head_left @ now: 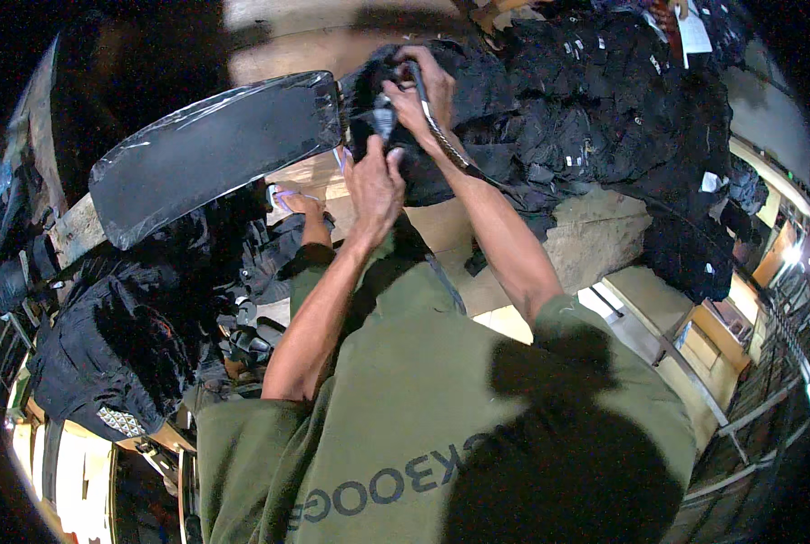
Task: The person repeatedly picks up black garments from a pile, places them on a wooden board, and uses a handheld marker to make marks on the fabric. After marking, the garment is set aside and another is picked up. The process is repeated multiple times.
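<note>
My left hand (375, 186) pinches a small piece of black fabric (369, 118) held up in front of me. Just above it, my right hand (426, 91) is closed around a slim dark tool (416, 74) with a braided grey cable (446, 140) that trails down along my right forearm. The tool's tip meets the fabric between my two hands. What the tip looks like is hidden by my fingers.
A long black padded board (214, 150) wrapped in shiny film juts in from the left. Black garments are heaped on a table at the right (605, 100), and more lie at the left (115, 354). My sandalled foot (298, 201) shows on the pale floor (595, 245).
</note>
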`<state>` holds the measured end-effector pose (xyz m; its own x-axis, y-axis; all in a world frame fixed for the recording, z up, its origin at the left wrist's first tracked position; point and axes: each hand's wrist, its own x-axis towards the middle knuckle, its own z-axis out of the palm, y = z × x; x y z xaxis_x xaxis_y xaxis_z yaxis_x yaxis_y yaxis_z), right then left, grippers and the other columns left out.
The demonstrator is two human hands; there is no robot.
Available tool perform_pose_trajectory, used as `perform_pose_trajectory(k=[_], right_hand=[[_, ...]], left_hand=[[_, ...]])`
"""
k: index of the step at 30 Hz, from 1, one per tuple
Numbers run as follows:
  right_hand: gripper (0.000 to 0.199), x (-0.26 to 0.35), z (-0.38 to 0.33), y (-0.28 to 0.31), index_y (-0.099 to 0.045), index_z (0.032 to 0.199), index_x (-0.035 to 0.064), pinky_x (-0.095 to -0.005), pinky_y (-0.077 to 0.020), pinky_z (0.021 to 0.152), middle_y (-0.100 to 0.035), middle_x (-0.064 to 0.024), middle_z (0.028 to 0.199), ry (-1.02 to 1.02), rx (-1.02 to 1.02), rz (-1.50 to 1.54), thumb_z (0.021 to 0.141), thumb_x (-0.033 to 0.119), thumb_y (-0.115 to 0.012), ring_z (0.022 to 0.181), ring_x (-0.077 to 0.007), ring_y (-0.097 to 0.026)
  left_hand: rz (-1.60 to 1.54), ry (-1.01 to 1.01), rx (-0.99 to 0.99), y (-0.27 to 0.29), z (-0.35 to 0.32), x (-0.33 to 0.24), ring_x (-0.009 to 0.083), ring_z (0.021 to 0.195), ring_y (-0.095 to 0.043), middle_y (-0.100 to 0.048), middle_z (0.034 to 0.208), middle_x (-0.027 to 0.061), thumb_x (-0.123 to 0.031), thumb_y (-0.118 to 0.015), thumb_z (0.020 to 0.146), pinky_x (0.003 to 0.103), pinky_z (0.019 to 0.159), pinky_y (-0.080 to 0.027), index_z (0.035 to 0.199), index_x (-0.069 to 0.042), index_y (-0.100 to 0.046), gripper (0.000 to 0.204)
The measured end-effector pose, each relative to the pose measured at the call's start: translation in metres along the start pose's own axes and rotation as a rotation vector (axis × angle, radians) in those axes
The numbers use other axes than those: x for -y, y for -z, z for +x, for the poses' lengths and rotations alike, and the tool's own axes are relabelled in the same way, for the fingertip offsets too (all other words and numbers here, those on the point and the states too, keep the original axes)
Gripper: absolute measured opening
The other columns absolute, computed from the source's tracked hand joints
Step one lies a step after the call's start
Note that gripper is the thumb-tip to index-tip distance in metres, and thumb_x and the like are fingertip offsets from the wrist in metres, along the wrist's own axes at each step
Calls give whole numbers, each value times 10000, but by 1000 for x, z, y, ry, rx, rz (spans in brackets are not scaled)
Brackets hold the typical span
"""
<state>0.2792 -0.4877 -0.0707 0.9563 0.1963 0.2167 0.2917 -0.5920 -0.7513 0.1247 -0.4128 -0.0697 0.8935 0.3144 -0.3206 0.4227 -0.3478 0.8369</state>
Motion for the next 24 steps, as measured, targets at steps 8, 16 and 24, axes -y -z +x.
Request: perform_pose_trajectory(k=[8,16,24], right_hand=[[412,82,52,-66,-742,1066,106,-361,-621,742,-768,-91,818,11,-41,-12,668,122,-849,766,-209,-778],[357,270,26,-210,-729,1022,95,-390,-605,756,-788,-110,904,-27,267,486,756,243,-916,854,-197,-762],[613,207,-17,-138,-687,1304,95,-395,-551,1048,-722,-124,1301,413,139,164,795,304,-957,1181,-261,-697]], left_hand=[[102,-78,-18,127,-9,12,538,873,-681,-700,909,310,-295,-574,1092,609,710,-495,1105,-53,-647,254],[206,-112,-520,371,-26,107,239,788,-691,-770,940,173,-199,-603,1089,396,764,-563,1187,-23,-720,233],[577,-76,-575,420,17,109,446,1344,-567,-601,1443,275,-608,-803,875,513,1087,-465,1604,0,-398,1031]])
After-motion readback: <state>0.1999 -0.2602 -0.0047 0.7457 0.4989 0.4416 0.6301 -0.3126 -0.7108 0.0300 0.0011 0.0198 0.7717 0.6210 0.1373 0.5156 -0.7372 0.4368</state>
